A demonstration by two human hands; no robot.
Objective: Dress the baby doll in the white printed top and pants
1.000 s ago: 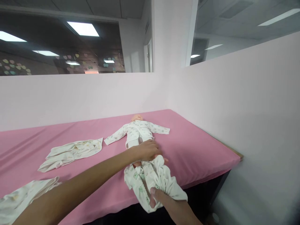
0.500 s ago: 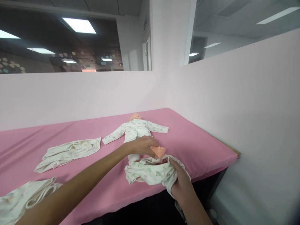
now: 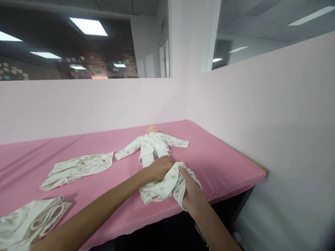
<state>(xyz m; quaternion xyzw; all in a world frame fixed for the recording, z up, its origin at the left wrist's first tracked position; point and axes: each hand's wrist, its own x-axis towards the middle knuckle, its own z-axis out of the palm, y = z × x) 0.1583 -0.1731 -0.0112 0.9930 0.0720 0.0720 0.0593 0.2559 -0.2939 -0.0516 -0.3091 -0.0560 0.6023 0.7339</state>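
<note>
A baby doll (image 3: pixel 152 143) in a white printed top lies on its back on the pink-covered table (image 3: pixel 217 157), head toward the far wall. White printed baby trousers (image 3: pixel 163 186) are bunched over its feet near the front edge. My left hand (image 3: pixel 159 168) is closed around the doll's lower legs, at the upper edge of the trousers. My right hand (image 3: pixel 190 191) grips the bunched trousers from the right side. The doll's feet are hidden under the fabric.
A second white garment (image 3: pixel 78 169) lies flat to the doll's left. A folded stack of similar clothes (image 3: pixel 28 221) sits at the near left corner. Pale pink partition walls (image 3: pixel 261 115) close the table at the back and right.
My right hand has brought the trousers up from over the table's edge and onto the doll's feet. The bare foot seen half a second ago is now covered.
</note>
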